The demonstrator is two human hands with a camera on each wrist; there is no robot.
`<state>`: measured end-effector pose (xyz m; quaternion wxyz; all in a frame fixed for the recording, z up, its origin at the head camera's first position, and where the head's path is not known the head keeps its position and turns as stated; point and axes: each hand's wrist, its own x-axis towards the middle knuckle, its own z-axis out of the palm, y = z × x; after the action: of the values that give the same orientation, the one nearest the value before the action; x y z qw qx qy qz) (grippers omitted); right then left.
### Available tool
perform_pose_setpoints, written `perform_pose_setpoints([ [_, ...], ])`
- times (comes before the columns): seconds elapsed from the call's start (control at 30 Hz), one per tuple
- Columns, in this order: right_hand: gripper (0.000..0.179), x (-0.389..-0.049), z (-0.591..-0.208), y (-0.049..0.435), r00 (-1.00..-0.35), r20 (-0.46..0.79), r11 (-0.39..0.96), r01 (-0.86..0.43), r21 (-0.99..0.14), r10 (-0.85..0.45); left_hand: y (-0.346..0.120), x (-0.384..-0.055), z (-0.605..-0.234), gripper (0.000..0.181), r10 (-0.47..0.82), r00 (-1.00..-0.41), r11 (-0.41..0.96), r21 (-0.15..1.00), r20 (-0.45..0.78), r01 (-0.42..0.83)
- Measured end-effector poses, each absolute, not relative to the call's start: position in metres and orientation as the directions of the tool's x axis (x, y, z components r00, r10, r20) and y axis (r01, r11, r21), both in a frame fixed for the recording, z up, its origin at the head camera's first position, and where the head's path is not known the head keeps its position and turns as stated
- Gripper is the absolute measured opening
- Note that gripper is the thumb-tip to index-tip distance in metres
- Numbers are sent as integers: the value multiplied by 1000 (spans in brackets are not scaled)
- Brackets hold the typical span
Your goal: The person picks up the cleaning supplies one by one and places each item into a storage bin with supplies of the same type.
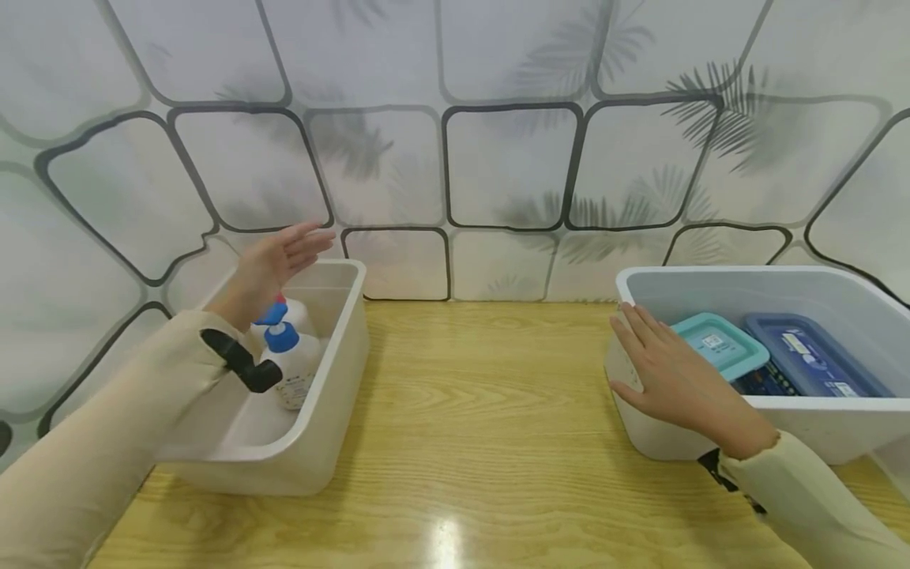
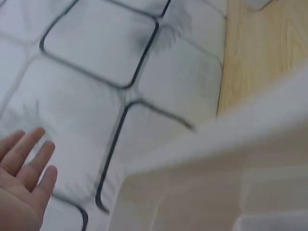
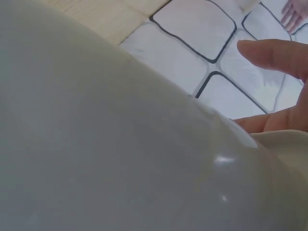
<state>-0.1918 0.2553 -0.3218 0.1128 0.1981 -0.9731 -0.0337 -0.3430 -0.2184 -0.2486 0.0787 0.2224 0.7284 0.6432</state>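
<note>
On the left, a white bin holds a pump bottle with a blue top and another white bottle with a red part behind it. My left hand is raised over this bin with straight fingers and nothing in it. In the left wrist view the same hand appears beside the bin's rim. My right hand lies with fingers straight against the near left corner of a second white bin. That bin holds a teal-lidded container and a blue-lidded container.
Both bins stand on a wooden table, one at each side. Behind it rises a wall covered in a stone-and-leaf pattern. Dark patterned packaging sits under the teal lid.
</note>
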Motion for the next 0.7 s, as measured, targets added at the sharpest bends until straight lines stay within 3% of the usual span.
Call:
perform_pose_setpoints([
  [0.2,79,-192,-321,254,-901,198,922,-372,107,-386,-169,-323,-241,51,438,-876,52,967,201,248],
  [0.4,78,-192,-320,253,-900,200,921,-373,112,-388,-128,-309,-249,51,533,-826,72,962,184,262],
  [0.7,79,-191,-320,254,-906,188,925,-363,112,-378,-79,-290,-253,54,574,-779,125,913,253,389],
])
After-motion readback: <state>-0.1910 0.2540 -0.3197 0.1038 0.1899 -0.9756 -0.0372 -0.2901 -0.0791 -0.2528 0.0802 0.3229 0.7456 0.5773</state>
